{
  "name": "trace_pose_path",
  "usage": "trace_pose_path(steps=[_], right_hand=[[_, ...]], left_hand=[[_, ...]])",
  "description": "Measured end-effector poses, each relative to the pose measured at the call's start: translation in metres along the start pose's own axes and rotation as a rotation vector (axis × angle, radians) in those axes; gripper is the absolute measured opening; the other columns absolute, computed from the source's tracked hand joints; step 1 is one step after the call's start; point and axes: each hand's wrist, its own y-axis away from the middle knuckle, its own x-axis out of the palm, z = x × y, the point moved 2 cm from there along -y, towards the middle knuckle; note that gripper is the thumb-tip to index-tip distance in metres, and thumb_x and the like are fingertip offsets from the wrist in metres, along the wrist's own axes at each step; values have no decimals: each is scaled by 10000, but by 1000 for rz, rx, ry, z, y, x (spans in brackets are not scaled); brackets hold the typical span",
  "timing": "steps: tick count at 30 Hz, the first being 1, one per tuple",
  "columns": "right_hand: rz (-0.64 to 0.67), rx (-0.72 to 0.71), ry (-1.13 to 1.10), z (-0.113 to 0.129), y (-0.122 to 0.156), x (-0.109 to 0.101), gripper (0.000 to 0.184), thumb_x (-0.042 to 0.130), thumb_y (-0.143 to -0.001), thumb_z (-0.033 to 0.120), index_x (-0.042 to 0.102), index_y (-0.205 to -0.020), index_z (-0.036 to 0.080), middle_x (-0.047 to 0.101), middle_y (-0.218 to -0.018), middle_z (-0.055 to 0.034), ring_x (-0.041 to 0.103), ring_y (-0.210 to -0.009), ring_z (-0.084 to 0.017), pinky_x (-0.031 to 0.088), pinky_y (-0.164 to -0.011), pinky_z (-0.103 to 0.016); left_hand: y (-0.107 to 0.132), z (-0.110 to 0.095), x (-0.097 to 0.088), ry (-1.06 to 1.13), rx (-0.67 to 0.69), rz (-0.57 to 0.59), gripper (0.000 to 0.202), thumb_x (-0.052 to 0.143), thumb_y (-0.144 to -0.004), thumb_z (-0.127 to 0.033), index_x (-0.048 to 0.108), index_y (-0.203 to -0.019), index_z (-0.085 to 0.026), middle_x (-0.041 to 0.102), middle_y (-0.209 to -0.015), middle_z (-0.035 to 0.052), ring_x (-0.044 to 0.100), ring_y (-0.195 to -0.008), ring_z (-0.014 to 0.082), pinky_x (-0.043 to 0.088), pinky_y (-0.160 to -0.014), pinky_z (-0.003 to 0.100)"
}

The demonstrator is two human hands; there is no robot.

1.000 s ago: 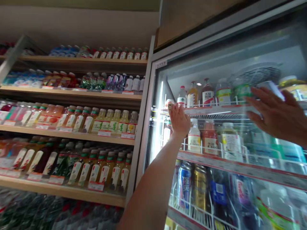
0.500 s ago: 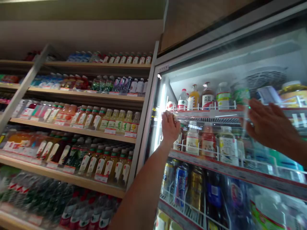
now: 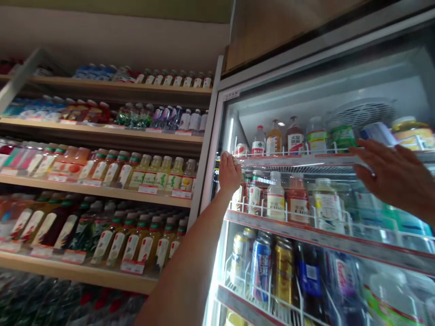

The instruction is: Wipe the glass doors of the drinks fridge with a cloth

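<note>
My left hand [image 3: 229,173] is raised to the left edge of a lit drinks cooler [image 3: 217,136], just under the top wire shelf [image 3: 299,159]. Its fingers are curled with the back of the hand towards me, so anything inside them is hidden. A small red and white can [image 3: 242,148] stands on that shelf just right of the hand. My right hand [image 3: 396,176] is at the right with its fingers spread flat, seemingly against the glass door, in front of bottles on the top two shelves.
Inside the cooler, bottles [image 3: 275,199] fill the second shelf and cans [image 3: 260,267] the third. To the left, wooden wall shelves [image 3: 102,136] hold several rows of juice and water bottles. A wooden panel [image 3: 272,27] sits above the cooler.
My left hand has drawn left and slightly down, away from the small can on the top shelf to the cooler's left edge. My right hand stays spread at the right.
</note>
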Motion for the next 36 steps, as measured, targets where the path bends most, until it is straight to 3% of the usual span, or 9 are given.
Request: trace_pose_path(steps=[3, 8, 13, 16, 20, 23, 29, 34, 36], right_hand=[[-4, -16, 22, -1, 1, 1, 535, 211, -923, 410, 521, -1239, 110, 518, -1328, -169, 443, -1276, -271, 322, -1074, -475], [-3, -15, 38, -7, 4, 6, 539, 194, -915, 414, 520, -1238, 130, 529, -1321, -150, 449, -1273, -260, 329, -1071, -456], [10, 1, 56, -8, 4, 7, 541, 210, -910, 408, 517, -1247, 118, 529, -1319, -160, 452, -1269, -264, 329, -1070, -462], [3, -4, 60, -7, 3, 5, 536, 223, -906, 398, 525, -1242, 110, 536, -1308, -170, 478, -1243, -279, 354, -1048, -478], [22, -11, 55, -9, 4, 6, 554, 208, -903, 411, 525, -1243, 109, 538, -1307, -168, 469, -1251, -284, 350, -1053, -471], [29, -2, 44, -11, 5, 7, 557, 203, -901, 415, 504, -1267, 121, 525, -1321, -165, 439, -1278, -273, 333, -1066, -469], [9, 9, 55, -8, 4, 5, 556, 195, -906, 419, 512, -1262, 133, 539, -1309, -159, 459, -1264, -267, 346, -1061, -472], [11, -21, 35, -10, 4, 5, 557, 194, -911, 409, 520, -1252, 112, 553, -1289, -169, 465, -1259, -272, 357, -1053, -461], [-16, -3, 32, -11, 5, 4, 526, 220, -912, 397, 505, -1271, 140, 549, -1298, -153, 468, -1258, -264, 362, -1050, -459]], left_hand=[[2, -24, 10, 39, 84, -6, 469, 344, -897, -297, 404, -1280, -34, 340, -1440, 223, 202, -1395, 268, 244, -1130, 480], [20, -66, 18, 114, 529, 123, 449, 369, -900, -341, 416, -1299, -140, 380, -1446, 118, 190, -1403, 194, 279, -1128, 417], [-12, -17, 2, 92, 253, 79, 512, 373, -880, -273, 318, -1357, -97, 381, -1434, 163, 276, -1373, 223, 301, -1115, 428], [-20, -12, 5, 68, 86, 0, 506, 357, -885, -259, 330, -1336, -31, 338, -1446, 211, 227, -1387, 267, 265, -1125, 459], [0, -43, 17, 91, 277, 3, 457, 349, -897, -291, 407, -1291, -67, 346, -1453, 175, 161, -1407, 244, 257, -1134, 444], [6, -38, 15, 111, 458, 88, 429, 324, -903, -291, 423, -1294, -143, 388, -1443, 111, 203, -1400, 189, 282, -1127, 424], [-16, 3, 3, 25, 59, -25, 467, 316, -890, -257, 415, -1273, -10, 367, -1422, 231, 228, -1387, 265, 255, -1127, 484], [7, -41, 17, 78, 474, 67, 451, 309, -908, -302, 435, -1291, -102, 402, -1431, 125, 211, -1396, 201, 282, -1127, 398], [6, -38, 16, 80, 536, 91, 438, 312, -907, -312, 438, -1290, -140, 410, -1429, 103, 237, -1388, 186, 288, -1124, 392]])
